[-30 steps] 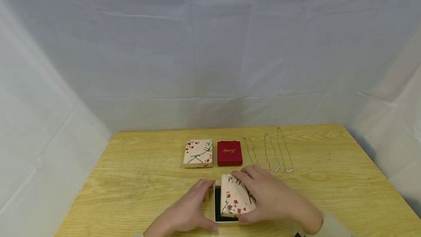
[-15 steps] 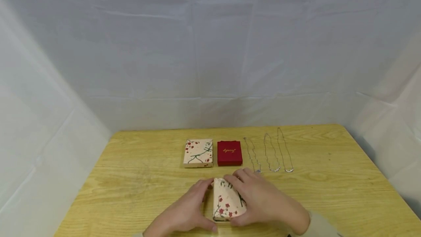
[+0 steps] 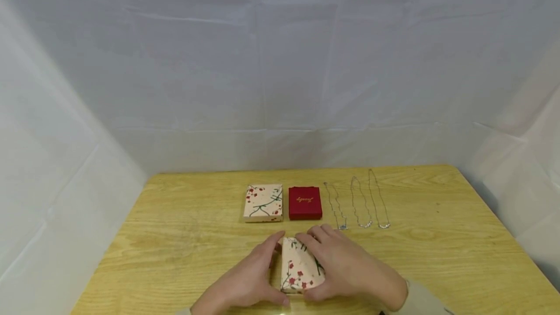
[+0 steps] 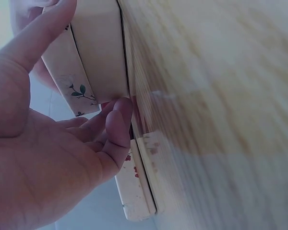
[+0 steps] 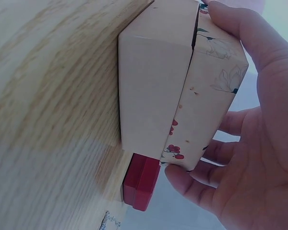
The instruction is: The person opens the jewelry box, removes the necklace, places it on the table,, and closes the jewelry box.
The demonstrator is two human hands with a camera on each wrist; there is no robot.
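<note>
A cream box lid [image 3: 301,269] with red blossoms and dark green branches sits over the top of its plain box base [image 5: 153,91] near the table's front. In the right wrist view, a tall band of the base's pale side shows below the lid's edge. My right hand [image 3: 345,266] grips the lid from the right, thumb at the near side and fingers at the far side. Spanning the left side, my left hand [image 3: 251,276] holds the base, with curled fingers at its far corner in the left wrist view and thumb by the near corner. The box's inside is hidden.
Behind the hands stand a closed floral box [image 3: 264,203] and a red box [image 3: 305,203] with gold lettering. To their right, three thin necklaces [image 3: 343,227] lie stretched out on the wooden table [image 3: 183,237]. White cloth [image 3: 280,86] hangs behind and at both sides.
The right hand has brought the lid left and down over the base, covering the dark interior that showed earlier. The left hand has stayed nearly in place.
</note>
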